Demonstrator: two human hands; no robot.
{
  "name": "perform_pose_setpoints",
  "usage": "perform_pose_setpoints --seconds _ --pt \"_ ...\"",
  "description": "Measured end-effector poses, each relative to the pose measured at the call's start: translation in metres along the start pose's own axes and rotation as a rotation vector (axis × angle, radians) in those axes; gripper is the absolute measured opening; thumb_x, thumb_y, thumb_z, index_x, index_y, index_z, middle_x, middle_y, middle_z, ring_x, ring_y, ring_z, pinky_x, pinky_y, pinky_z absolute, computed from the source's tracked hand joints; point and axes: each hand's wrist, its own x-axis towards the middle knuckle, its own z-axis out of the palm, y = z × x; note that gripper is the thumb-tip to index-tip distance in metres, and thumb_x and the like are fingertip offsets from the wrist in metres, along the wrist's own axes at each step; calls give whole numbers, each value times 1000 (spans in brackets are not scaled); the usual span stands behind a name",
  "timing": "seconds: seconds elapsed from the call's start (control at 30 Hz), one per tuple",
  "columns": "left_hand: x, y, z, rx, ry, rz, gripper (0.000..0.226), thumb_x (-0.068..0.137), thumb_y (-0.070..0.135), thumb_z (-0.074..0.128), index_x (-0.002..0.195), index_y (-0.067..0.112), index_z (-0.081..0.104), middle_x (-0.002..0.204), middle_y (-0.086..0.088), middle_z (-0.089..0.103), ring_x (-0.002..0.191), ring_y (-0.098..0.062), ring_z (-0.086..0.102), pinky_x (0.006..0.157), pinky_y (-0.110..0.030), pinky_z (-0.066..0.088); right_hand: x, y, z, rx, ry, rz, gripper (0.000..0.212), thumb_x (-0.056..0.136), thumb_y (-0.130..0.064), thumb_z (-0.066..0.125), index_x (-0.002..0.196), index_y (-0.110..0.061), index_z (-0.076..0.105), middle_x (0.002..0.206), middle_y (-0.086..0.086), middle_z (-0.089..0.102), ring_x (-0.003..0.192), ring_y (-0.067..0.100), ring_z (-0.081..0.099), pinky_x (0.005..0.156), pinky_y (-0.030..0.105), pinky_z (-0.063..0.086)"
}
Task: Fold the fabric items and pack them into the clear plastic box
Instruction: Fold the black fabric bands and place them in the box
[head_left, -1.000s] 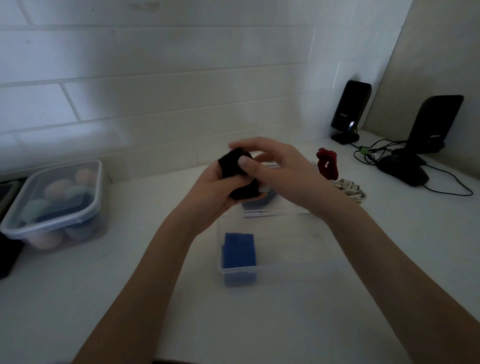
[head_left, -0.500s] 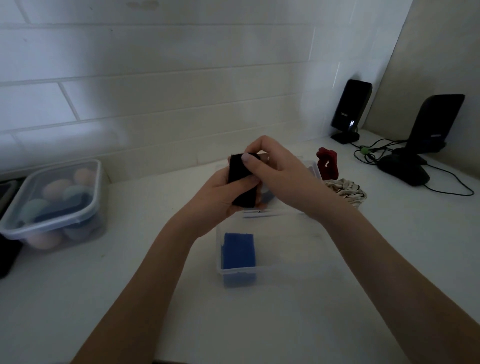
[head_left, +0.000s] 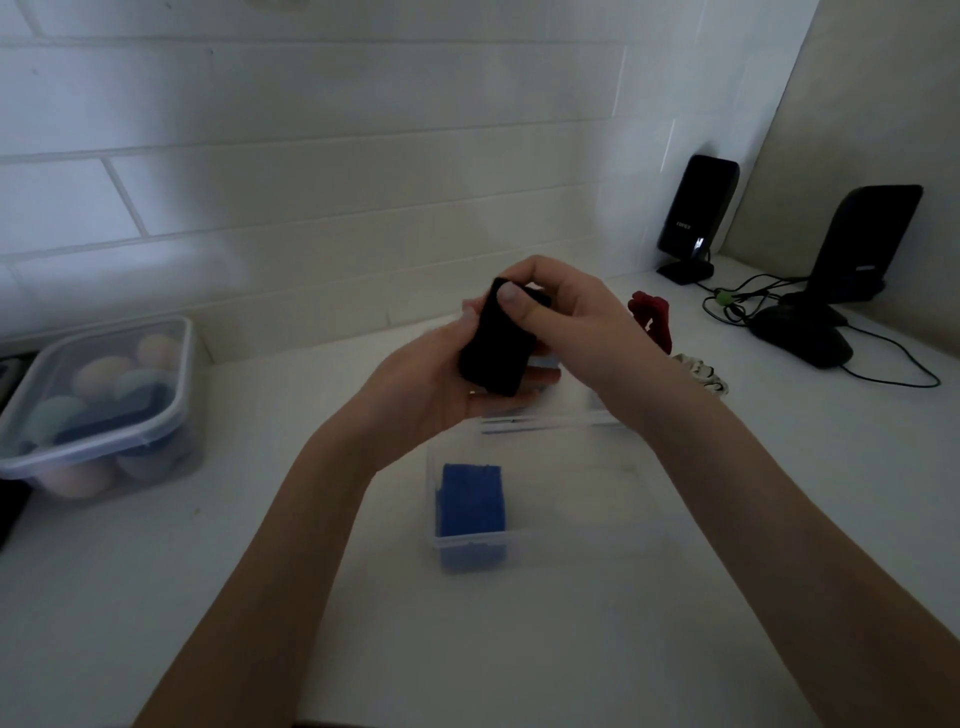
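A small folded black fabric piece (head_left: 496, 348) is held above the far end of the clear plastic box (head_left: 566, 545). My left hand (head_left: 431, 389) cups it from below and the left. My right hand (head_left: 571, 322) pinches its top edge with thumb and fingers. Inside the box, a folded blue fabric piece (head_left: 471, 501) lies in the near left corner. A red fabric item (head_left: 652, 319) and a black-and-white patterned one (head_left: 701, 376) lie on the counter to the right of the box, partly hidden by my right wrist.
A lidded clear container (head_left: 98, 410) of pastel round items stands at the left. Two black stands (head_left: 693, 218) (head_left: 862, 244), a dark mouse (head_left: 802, 340) and cables sit at the back right. A tiled wall runs behind the white counter (head_left: 260, 571).
The black fabric went from a loose bunch to a flat folded rectangle between my hands. Both hands stayed above the box's far end; my right thumb now presses its top.
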Motion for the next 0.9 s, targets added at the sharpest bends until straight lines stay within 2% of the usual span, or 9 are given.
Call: perform_pose_setpoints --seconds 0.13,0.33,0.5,0.57,0.63,0.7,0.73,0.8,0.9 --pt "-3 7 -4 -189 -18 -17 36 93 24 39 121 5 52 110 -17 69 96 -32 68 74 -32 57 -3 -5 -4 197 -113 26 19 97 -8 43 110 0 54 103 11 66 92 8 66 79 23 56" --pt "-2 6 -4 -137 39 -16 30 100 17 31 109 2 56 85 -6 74 72 -14 70 64 -24 57 -4 -5 -4 90 -145 59 28 98 -15 43 120 -2 54 105 4 67 89 -1 66 74 15 54" --pt "-2 4 -3 -114 62 -28 30 96 18 36 108 2 59 96 -12 73 82 -18 71 69 -26 57 2 2 -5 -107 -39 27 13 94 -17 52 99 -6 59 105 18 68 95 25 66 85 32 54" --pt "-1 4 -3 -51 107 -33 39 91 31 41 111 3 59 100 -14 73 91 -24 71 74 -29 58 5 6 -6 -222 34 32 19 94 -21 54 98 -5 62 101 18 68 90 23 64 82 32 53" --pt "0 3 -2 174 170 18 39 87 35 48 111 8 63 98 -5 74 95 -20 70 78 -26 56 6 7 -7 -319 90 33 22 93 -24 54 98 -6 64 88 8 65 79 14 58 73 28 48" --pt "0 1 1 499 239 156 18 86 16 60 102 21 66 90 9 74 90 -7 70 79 -18 54 6 8 -9 -347 141 42 21 93 -25 55 96 -7 65 76 -3 59 65 4 51 65 21 43" --pt "0 0 1 595 264 197 23 83 7 64 98 25 66 88 11 73 87 -4 70 79 -17 53 6 9 -9 -346 150 45 20 92 -25 56 95 -8 66 73 -7 58 61 0 49 63 19 42" --pt "-2 1 3 586 283 197 29 79 -2 67 93 23 68 84 11 74 84 -6 71 79 -21 55 4 8 -8 -353 142 48 15 91 -25 59 91 -12 67 72 -9 59 57 -3 50 59 18 43" --pt "-7 5 4 538 295 161 22 75 -1 71 86 18 70 70 9 74 72 -10 73 66 -20 57 -2 5 -8 -343 132 56 9 89 -24 61 89 -17 68 76 -2 65 60 3 56 54 20 48"
